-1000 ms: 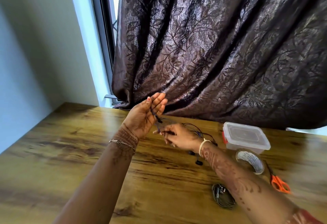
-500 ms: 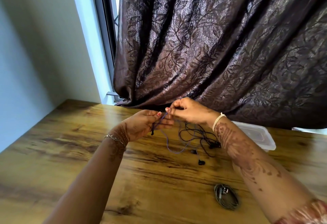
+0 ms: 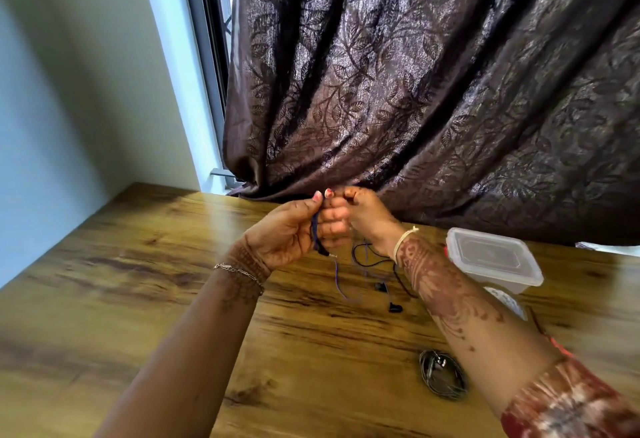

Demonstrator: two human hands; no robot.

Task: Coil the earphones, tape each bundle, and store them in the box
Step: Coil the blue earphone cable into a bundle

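My left hand (image 3: 294,233) is raised above the table, its fingers curled round dark blue earphone cable (image 3: 316,235) wound over them. My right hand (image 3: 367,217) is beside it, pinching the same cable at the left fingertips. The loose cable hangs down to the table, where two black earbuds (image 3: 388,297) lie. A second, grey earphone set (image 3: 441,380) sits coiled on the table near my right forearm. The clear plastic box (image 3: 495,261), lid on, stands at the right. A tape roll (image 3: 509,300) lies just in front of it, partly hidden by my arm.
The wooden table (image 3: 138,299) stretches left and toward me. A dark patterned curtain (image 3: 433,91) hangs down to the table's far edge. An orange scissors handle (image 3: 557,346) peeks out behind my right forearm. A pale wall and window frame stand at the left.
My right hand has swung from below the left hand up to its fingertips, carrying the cable round. My left fingers have curled closer about the wound cable, and both hands are higher.
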